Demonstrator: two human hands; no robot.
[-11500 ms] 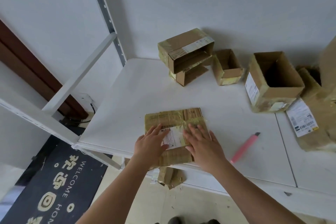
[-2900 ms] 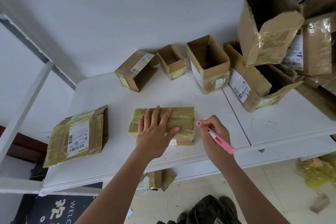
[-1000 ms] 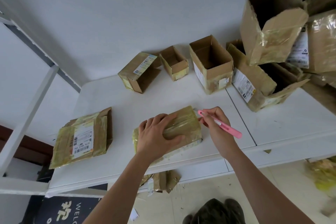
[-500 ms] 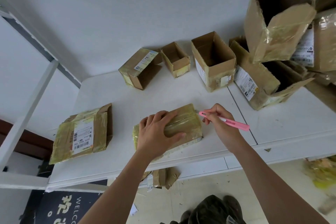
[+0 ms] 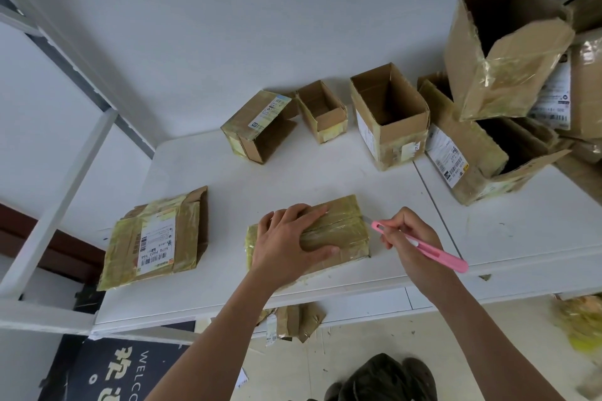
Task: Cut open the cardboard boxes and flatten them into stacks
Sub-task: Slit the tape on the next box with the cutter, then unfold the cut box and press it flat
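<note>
A small taped cardboard box point(image 5: 338, 231) lies on the white table point(image 5: 325, 179) near its front edge. My left hand point(image 5: 290, 241) presses down on the box's top, fingers wrapped over it. A pink utility knife point(image 5: 423, 247) is in my right hand point(image 5: 407, 238), and its blade tip touches the box's right end at the tape seam. A flattened box with a shipping label point(image 5: 156, 238) lies at the left of the table.
Several open boxes point(image 5: 387, 120) stand along the back wall, with a taller pile point(image 5: 501, 42) at the right. A white shelf frame point(image 5: 58, 192) stands at the left. Cardboard scraps point(image 5: 293, 322) and a dark doormat point(image 5: 117, 371) lie on the floor below.
My right hand has tilted the knife and brought its blade tip to the box's right end. Earlier I moved the flattened box to the left and took up the knife.
</note>
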